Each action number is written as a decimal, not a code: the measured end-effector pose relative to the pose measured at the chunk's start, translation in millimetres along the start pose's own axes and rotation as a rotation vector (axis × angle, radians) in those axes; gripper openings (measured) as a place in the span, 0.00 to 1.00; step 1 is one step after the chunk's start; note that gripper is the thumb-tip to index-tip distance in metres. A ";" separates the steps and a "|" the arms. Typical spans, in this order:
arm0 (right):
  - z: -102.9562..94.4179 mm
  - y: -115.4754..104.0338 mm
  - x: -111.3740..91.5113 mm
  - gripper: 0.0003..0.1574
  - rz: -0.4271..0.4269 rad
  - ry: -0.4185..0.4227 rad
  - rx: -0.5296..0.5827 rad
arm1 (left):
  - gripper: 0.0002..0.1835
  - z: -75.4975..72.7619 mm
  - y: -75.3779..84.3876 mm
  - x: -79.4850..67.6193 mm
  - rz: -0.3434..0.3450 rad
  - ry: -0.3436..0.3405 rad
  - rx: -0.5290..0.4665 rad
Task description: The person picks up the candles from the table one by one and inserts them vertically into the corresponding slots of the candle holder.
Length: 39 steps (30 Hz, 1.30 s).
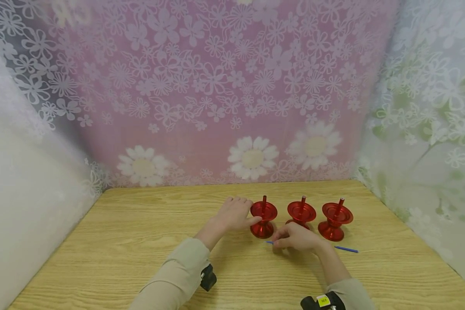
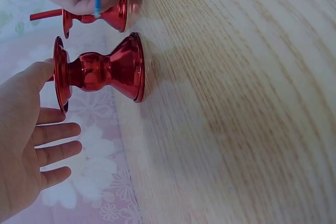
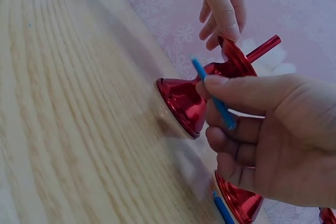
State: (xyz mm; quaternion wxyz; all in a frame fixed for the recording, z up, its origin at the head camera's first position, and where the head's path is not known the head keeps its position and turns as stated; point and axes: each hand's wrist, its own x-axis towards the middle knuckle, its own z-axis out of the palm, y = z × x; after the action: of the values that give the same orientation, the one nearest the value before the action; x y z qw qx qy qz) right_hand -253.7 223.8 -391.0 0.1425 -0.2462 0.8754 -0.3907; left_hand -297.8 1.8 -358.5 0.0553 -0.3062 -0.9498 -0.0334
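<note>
Three shiny red candle holders stand in a row, each with a wide dish and an upright stem. My left hand (image 1: 234, 213) is at the left candle holder (image 2: 94, 72), its thumb and index finger on either side of the dish rim and the other fingers extended. My right hand (image 1: 297, 237) pinches a thin blue stick (image 3: 223, 113) between thumb and fingertips, low in front of the row. In the head view that hand overlaps the base of the middle candle holder (image 1: 301, 212).
The right candle holder (image 1: 332, 230) stands beyond my right wrist. A second blue stick (image 1: 346, 249) lies on the wooden table (image 1: 147, 241) in front of it. Flowered sheets (image 1: 217, 86) hang behind the table and along both sides.
</note>
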 end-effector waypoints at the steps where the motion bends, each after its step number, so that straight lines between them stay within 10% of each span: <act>1: -1.2 -0.6 -0.6 0.11 -0.004 0.000 0.016 | 0.30 0.1 -0.3 0.3 0.001 0.002 0.001; 18: -19.0 -25.4 -4.4 0.18 0.006 0.063 0.211 | 0.29 1.2 -0.8 2.4 0.055 0.044 0.097; 39: -29.3 -49.1 16.5 0.20 0.006 0.482 0.210 | 0.26 6.8 0.3 0.7 0.121 0.105 0.229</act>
State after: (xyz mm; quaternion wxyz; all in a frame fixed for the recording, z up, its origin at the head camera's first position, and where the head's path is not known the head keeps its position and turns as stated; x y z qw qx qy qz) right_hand -264.8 204.7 -335.7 -0.0443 -0.1271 0.8394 -0.5266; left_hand -298.8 3.2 -365.1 0.1417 -0.3526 -0.9229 0.0627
